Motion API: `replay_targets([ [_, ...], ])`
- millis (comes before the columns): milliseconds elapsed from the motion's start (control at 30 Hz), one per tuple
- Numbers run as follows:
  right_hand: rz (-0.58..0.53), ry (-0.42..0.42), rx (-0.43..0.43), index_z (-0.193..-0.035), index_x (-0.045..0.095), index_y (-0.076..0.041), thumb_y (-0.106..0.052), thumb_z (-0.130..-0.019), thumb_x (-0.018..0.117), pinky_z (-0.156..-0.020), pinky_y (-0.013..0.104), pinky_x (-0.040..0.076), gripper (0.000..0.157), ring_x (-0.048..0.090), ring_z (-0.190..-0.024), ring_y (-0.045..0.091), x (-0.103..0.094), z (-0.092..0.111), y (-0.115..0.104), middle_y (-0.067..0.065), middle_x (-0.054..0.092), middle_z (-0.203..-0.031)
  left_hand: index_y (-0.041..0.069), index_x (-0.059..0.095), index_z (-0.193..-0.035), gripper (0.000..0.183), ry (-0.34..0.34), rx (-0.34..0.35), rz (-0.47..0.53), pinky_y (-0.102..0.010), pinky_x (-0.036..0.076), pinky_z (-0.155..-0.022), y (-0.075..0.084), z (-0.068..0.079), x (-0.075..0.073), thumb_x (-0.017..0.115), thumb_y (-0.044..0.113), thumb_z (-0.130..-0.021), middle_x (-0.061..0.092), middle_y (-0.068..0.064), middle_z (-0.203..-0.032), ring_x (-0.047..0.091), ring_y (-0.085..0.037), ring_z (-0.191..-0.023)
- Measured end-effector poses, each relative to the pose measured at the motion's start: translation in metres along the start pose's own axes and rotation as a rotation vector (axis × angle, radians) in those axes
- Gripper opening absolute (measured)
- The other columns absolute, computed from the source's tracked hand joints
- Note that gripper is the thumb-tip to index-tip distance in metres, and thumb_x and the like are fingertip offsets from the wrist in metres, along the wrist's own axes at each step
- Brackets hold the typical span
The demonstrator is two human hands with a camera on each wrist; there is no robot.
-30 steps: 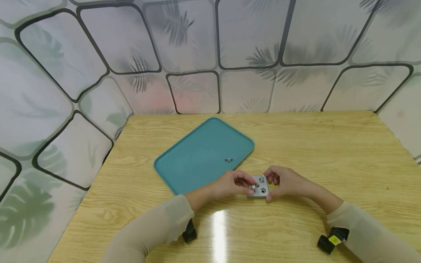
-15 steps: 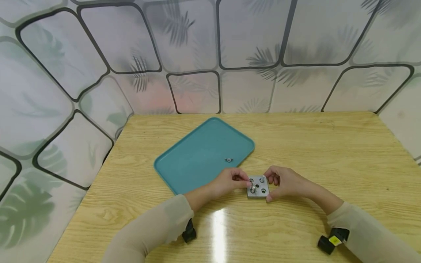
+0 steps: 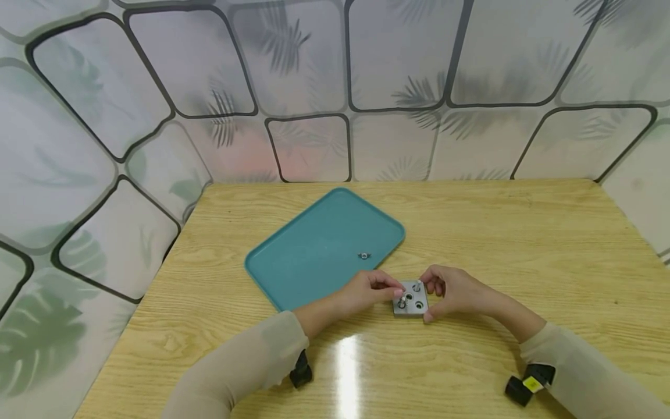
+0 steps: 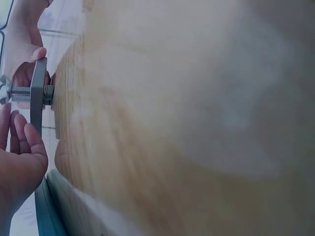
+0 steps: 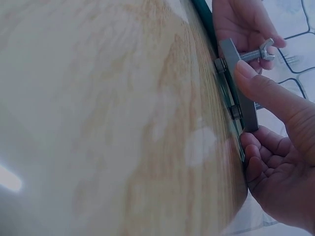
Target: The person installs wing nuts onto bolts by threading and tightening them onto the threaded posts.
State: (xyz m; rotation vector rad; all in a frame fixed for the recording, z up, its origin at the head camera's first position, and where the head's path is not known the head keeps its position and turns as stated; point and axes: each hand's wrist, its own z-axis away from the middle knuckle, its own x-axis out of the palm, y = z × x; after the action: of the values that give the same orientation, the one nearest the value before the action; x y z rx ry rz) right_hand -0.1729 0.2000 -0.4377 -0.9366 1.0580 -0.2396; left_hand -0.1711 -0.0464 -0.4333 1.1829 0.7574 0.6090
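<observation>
A square grey metal plate (image 3: 410, 311) with several holes stays close over the wooden table. My right hand (image 3: 456, 291) grips its right side, the thumb on one edge and curled fingers at another. Bolts stand up through the plate, their heads on its underside. On the near-left bolt (image 5: 250, 56) sits a wing nut (image 5: 267, 50) near the threaded end. My left hand (image 3: 366, 292) pinches at this wing nut, thumb and forefinger at its wings. Another bolt (image 3: 417, 286) rises at the far right corner, beside my right fingertips.
A teal tray (image 3: 314, 250) lies at an angle behind my left hand. One more wing nut (image 3: 364, 255) rests in it near the right edge. The wooden table (image 3: 497, 227) runs back to a patterned wall. Black wrist cameras hang under both sleeves.
My left fingertips have drawn back leftward from the wing nut, then come in to it again. The right hand and plate stay in place.
</observation>
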Motion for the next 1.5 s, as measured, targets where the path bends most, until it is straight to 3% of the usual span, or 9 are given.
replay_targets([
  [233, -0.014, -0.005, 0.007, -0.106, 0.057, -0.001, -0.032, -0.06, 0.089, -0.063, 0.023, 0.041, 0.063, 0.046, -0.074, 0.015, -0.0001, 0.0003, -0.0015, 0.003, 0.052, -0.083, 0.0, 0.067, -0.1, 0.022, 0.057, -0.026, 0.045, -0.02, 0.044, -0.075, -0.002, -0.0012, 0.0004, 0.062, 0.02, -0.093, 0.066, -0.003, -0.093, 0.055, -0.005, -0.081],
  [433, -0.001, 0.0, -0.003, -0.105, 0.058, -0.001, -0.032, -0.06, 0.089, -0.062, 0.023, 0.041, 0.063, 0.047, -0.073, 0.014, -0.0001, 0.0007, -0.001, 0.002, 0.052, -0.083, 0.001, 0.068, -0.104, 0.021, -0.02, -0.006, 0.042, -0.019, 0.045, -0.078, -0.002, 0.0001, -0.0003, 0.063, 0.017, -0.092, 0.067, -0.005, -0.1, 0.057, -0.003, -0.086],
  [667, 0.004, 0.007, -0.005, -0.106, 0.058, -0.002, -0.033, -0.06, 0.089, -0.063, 0.024, 0.042, 0.063, 0.047, -0.073, 0.014, -0.0002, 0.0001, 0.0011, 0.002, 0.053, -0.083, 0.003, 0.068, -0.109, 0.027, -0.116, 0.031, 0.014, -0.019, 0.048, -0.077, -0.0007, 0.0014, -0.0004, 0.072, 0.006, -0.083, 0.067, -0.006, -0.103, 0.058, -0.004, -0.086],
  [1100, 0.001, 0.008, -0.018, -0.105, 0.058, -0.002, -0.034, -0.06, 0.089, -0.063, 0.023, 0.041, 0.063, 0.047, -0.073, 0.014, -0.0006, 0.0003, -0.0012, 0.002, 0.052, -0.082, 0.001, 0.068, -0.105, 0.021, 0.02, -0.021, 0.077, -0.02, 0.046, -0.076, -0.0074, -0.0036, 0.0013, 0.067, 0.014, -0.089, 0.067, -0.004, -0.098, 0.058, -0.006, -0.084],
  [1500, -0.012, 0.004, 0.01, -0.106, 0.057, -0.001, -0.031, -0.061, 0.089, -0.062, 0.024, 0.041, 0.062, 0.046, -0.074, 0.015, -0.0003, 0.0023, -0.0047, 0.003, 0.052, -0.083, -0.002, 0.065, -0.097, 0.017, 0.031, -0.03, 0.086, -0.018, 0.044, -0.071, -0.0085, -0.0038, 0.0028, 0.068, 0.012, -0.087, 0.063, 0.003, -0.087, 0.056, -0.006, -0.078],
])
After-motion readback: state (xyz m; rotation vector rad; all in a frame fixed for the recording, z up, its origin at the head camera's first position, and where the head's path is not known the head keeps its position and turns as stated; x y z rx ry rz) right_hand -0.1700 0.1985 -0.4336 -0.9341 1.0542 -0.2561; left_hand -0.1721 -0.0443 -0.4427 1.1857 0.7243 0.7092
